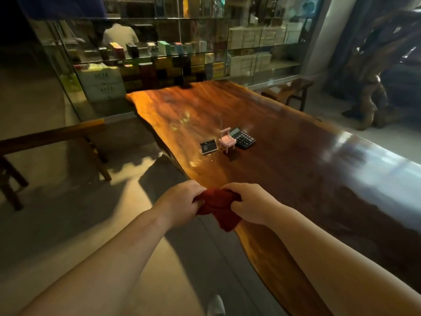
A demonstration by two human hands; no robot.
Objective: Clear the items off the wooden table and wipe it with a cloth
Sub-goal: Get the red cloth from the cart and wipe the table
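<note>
A long glossy wooden table (284, 179) runs from the near right toward the far middle. Near its centre stand a small black card stand (208, 146), a tiny pink toy chair (226, 139) and a black calculator (243, 138), close together in a row. At the table's near left edge both my hands hold a bunched red cloth (219, 206). My left hand (180, 201) grips its left side and my right hand (247, 202) grips its right side. Part of the cloth hangs down between them.
A wooden bench (52, 135) stands on the floor to the left of the table, another bench (288, 90) at the far right. Glass display shelves (182, 53) with boxes fill the back. A carved wooden piece (376, 87) stands at the right.
</note>
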